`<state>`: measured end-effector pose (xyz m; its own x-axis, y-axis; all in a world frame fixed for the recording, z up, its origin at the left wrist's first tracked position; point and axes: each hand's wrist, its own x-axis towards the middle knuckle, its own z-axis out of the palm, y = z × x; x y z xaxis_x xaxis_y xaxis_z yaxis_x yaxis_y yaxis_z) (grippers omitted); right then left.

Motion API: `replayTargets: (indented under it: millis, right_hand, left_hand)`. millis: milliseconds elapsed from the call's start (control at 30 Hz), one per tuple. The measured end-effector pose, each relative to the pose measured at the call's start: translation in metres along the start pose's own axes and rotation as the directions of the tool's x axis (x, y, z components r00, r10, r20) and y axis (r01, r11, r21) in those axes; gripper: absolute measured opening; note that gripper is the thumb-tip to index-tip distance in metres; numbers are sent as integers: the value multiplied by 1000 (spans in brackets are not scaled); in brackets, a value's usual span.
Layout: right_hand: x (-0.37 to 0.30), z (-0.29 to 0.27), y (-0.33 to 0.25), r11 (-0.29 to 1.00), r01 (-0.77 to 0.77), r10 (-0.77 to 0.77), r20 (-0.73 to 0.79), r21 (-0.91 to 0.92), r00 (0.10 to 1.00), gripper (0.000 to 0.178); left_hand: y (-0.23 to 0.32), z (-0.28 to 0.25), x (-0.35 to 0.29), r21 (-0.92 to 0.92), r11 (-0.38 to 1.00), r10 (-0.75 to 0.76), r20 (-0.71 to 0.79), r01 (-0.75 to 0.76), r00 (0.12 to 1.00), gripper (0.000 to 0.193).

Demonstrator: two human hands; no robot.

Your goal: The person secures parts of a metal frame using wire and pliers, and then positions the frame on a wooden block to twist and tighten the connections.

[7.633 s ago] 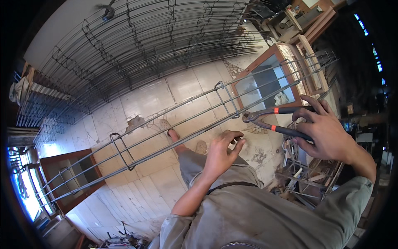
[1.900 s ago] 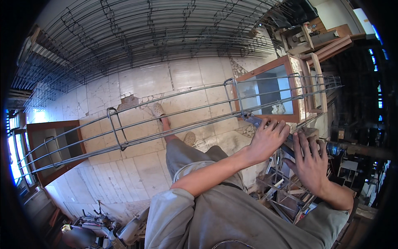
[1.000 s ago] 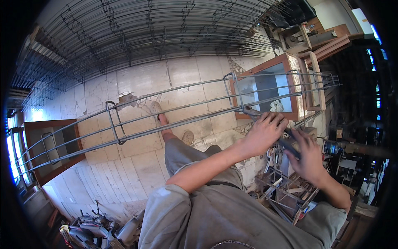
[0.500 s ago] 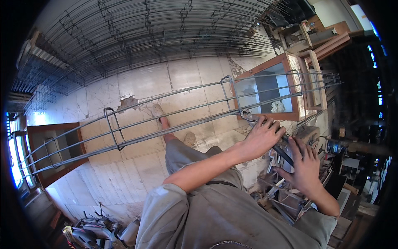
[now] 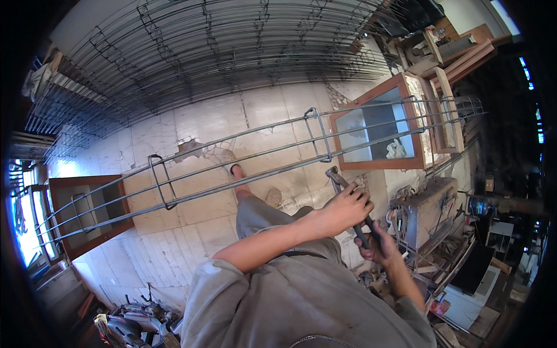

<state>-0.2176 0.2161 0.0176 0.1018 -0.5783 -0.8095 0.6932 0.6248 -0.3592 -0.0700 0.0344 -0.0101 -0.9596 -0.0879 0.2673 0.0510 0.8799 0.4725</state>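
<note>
A pair of pincers [image 5: 338,181] slants in front of my body, its metal jaws just below the near bars of a long rebar cage [image 5: 243,175]. My left hand [image 5: 350,207] is wrapped round the upper part of the handles. Lower down, my right hand [image 5: 383,248] grips the dark handle ends with curled fingers. The cage runs across the view from left to right, its thin steel bars joined by rectangular stirrups [image 5: 317,136]. The pincers' jaws are apart from the bars.
Brown wooden frames stand under the cage at the left [image 5: 125,197] and right [image 5: 377,165]. Many more cages [image 5: 232,43] are stacked at the far side. A cluttered bench [image 5: 426,209] is at my right, and a motorbike [image 5: 136,322] at lower left. The tiled floor [image 5: 191,238] has broken patches.
Both hands and the pincers have drawn back toward my body, leaving the cage bars. My right hand has gone from spread fingers to closing on the handles.
</note>
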Motion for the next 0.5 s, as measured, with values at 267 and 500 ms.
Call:
replayTargets:
  millis: [267, 500]
  right_hand:
    - [19, -23, 68, 977, 127, -156, 168, 172, 973, 43]
    - [33, -20, 86, 996, 64, -79, 322, 58, 943, 34]
  left_hand:
    - [19, 44, -94, -717, 599, -705, -260, 357, 660, 40]
    - [-12, 110, -126, -992, -83, -835, 121, 94, 536, 33]
